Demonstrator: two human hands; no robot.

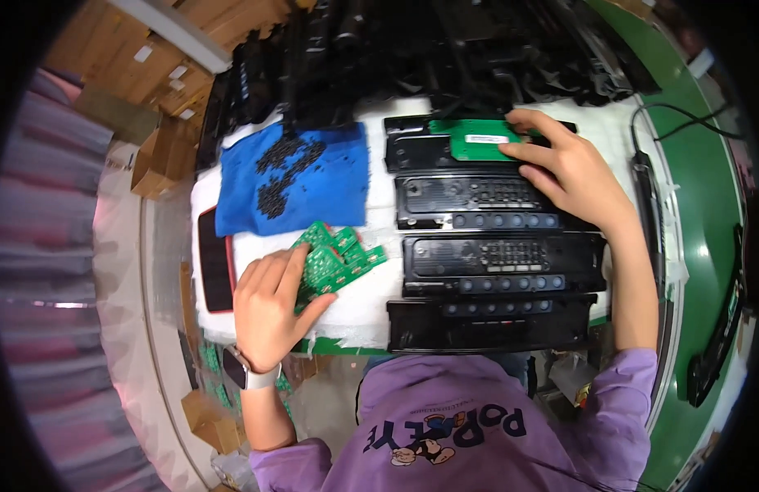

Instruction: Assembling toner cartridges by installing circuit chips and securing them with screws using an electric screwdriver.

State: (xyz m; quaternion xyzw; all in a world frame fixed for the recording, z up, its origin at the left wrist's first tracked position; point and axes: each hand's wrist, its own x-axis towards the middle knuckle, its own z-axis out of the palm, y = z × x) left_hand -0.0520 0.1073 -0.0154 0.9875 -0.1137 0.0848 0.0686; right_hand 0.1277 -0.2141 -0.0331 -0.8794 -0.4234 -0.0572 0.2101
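Head view: left hand [269,307] grasps green boards [334,258]; right hand [572,172] presses board [482,139] into black panel [412,148].

Four black panels [498,264] in a column look like moulded plastic, slightly glossy, with matt rubbery button rows. The green circuit board [480,139] on the farthest panel has a smooth, satiny face, as do the small green boards [337,256] near the worktop's front edge. The blue cloth [314,184] is soft, matt fabric. The white worktop covering [371,299] looks fibrous and rough.
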